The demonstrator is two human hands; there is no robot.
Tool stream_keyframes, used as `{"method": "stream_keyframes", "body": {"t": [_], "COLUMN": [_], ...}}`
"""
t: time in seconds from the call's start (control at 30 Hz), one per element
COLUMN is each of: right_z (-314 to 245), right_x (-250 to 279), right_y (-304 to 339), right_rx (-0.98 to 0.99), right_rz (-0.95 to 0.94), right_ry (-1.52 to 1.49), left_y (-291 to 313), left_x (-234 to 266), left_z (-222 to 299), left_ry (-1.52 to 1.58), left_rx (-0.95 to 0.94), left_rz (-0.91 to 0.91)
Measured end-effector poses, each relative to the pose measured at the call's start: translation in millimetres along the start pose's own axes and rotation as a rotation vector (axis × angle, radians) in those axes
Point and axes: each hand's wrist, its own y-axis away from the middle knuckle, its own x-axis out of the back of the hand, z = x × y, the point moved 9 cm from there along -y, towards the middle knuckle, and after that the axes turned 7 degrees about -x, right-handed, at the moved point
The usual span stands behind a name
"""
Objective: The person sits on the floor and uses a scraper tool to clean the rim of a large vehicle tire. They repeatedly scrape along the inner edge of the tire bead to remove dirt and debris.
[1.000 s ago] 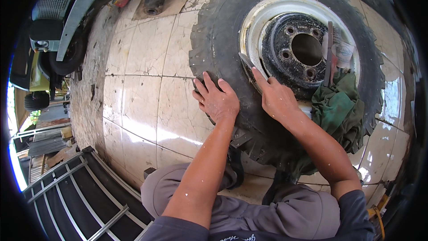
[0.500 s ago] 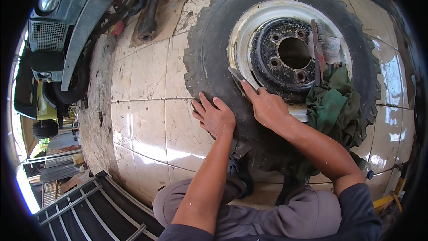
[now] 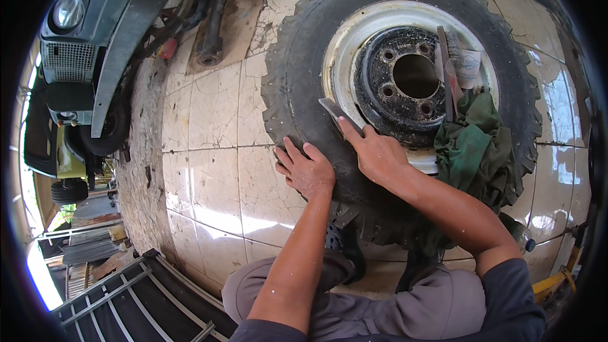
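A tyre (image 3: 297,88) on its white rim (image 3: 342,57) lies flat on the tiled floor (image 3: 209,177), in front of my knees. My left hand (image 3: 308,170) presses open-palmed on the tyre's near sidewall, fingers spread, gripping nothing. My right hand (image 3: 375,152), just beside it toward the rim, is closed around a flat metal blade (image 3: 334,110) whose tip sits where tyre meets rim. A green rag (image 3: 475,145) drapes over the tyre's right side, touching the rim.
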Motion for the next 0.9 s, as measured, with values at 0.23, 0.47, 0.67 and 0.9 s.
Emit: {"method": "stream_keyframes", "body": {"t": [0.23,0.47,0.67,0.9], "right_z": [5.9,2.6,1.7,3.8], "right_x": [-4.8,-1.0,-2.7,-1.7], "right_y": [-1.0,-6.8,-9.0,-10.5], "right_rx": [-0.029,-0.019,-0.017,-0.051], "right_rz": [0.047,0.033,-0.005,0.02], "right_ry": [-0.04,-0.002,-0.004,-0.003], "left_y": [2.5,0.9,1.2,0.8], "left_x": [-0.8,-1.6,-0.2,-0.2], "left_z": [0.9,-2.1,1.0,0.4], "left_ry": [0.014,-0.016,0.021,0.019], "left_rx": [0.013,-0.01,0.009,0.005], "left_rz": [-0.003,0.056,-0.001,-0.007]}}
